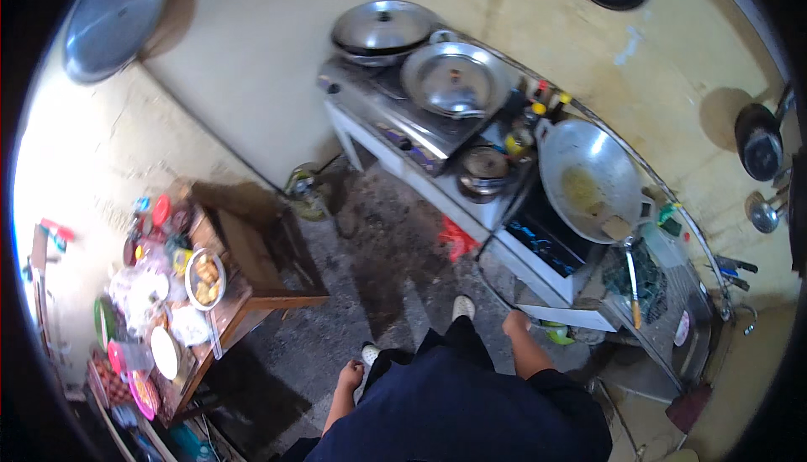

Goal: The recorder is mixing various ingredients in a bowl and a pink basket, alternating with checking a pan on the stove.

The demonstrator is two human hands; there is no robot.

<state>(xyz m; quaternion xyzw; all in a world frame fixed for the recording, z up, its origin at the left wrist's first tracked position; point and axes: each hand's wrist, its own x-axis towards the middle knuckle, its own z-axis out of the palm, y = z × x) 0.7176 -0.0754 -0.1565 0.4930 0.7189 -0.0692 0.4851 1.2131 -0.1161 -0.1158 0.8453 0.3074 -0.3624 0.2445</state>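
Observation:
My left hand (pixel 352 374) hangs low beside my leg, its fingers curled, with nothing visible in it. At the right, my right hand (pixel 516 322) is near the front edge of the white counter; its fingers are hidden from this angle, so I cannot tell whether it touches anything. A large metal wok (pixel 589 175) with a little yellowish liquid stands on a black electric cooktop (pixel 542 247). In the wok rests a spatula with a wooden handle (pixel 636 314). To its left are a small lidded pot (pixel 484 169) and a steel gas stove (pixel 384 109) bearing two lidded pans.
A wooden table (pixel 284 302) at the left holds a bowl of fried food (pixel 205 279), a white bowl (pixel 165 353) and plastic bags. A gas cylinder (pixel 307 192) stands by the wall. Red plastic (pixel 455 238) lies under the counter. The sink (pixel 690 342) is at the right.

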